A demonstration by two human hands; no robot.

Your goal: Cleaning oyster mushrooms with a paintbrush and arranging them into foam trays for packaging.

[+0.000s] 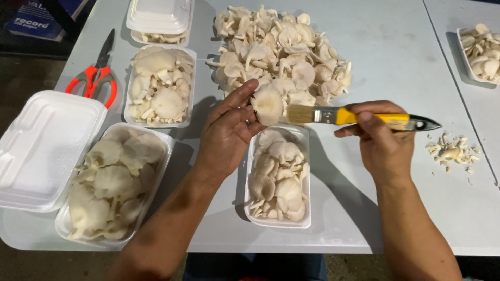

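1. Plainly, the biggest thing in view is the grey table point(396, 62), which carries everything else.
2. On its far middle lies a heap of loose pale oyster mushrooms point(281, 47), the stock not yet sorted.
3. At the near left sits a full foam tray point(117, 182) of mushrooms, with an empty foam tray point(44, 145) turned over beside it and touching it.
4. Behind these stands a second filled tray point(160, 86), with more white foam containers point(159, 18) beyond it, and red-handled scissors point(96, 78) lie just to its left.
5. Between the arms, a narrow tray point(278, 179) is being filled and looks nearly full.
6. The step in hand, as I judge it, is cleaning: one mushroom is being brushed before it goes into a tray.
7. The left hand point(226, 132) holds a single mushroom point(268, 104) pinched at its fingertips, directly above the far end of the narrow tray.
8. The right hand point(377, 138) is closed around the yellow handle of a paintbrush point(359, 117), whose bristles touch the mushroom's right edge.
9. The next move seems to call for a light sweep across the cap, with little pressure, as the cap looks thin and easily torn.
10. Smallest, a scatter of trimmings point(453, 151) lies right of the brush hand.
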